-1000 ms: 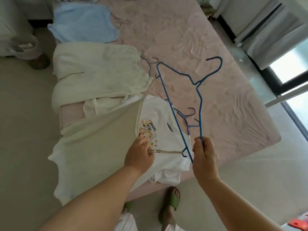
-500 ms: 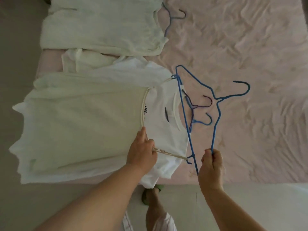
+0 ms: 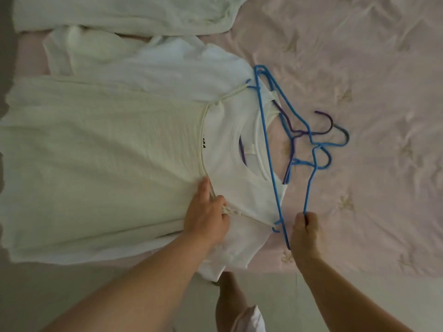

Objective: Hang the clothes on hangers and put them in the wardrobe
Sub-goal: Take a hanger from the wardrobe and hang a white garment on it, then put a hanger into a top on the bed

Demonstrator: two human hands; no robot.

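Left grip (image 3: 207,215) pinching cream strap (image 3: 236,214) (apparently), right grip (image 3: 305,230) around blue hanger (image 3: 268,149).

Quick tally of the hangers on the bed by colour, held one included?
Blue hangers: 2, the held blue hanger in the right hand and a smaller one under the shirt.
Purple hanger: 1.
Total: 3.
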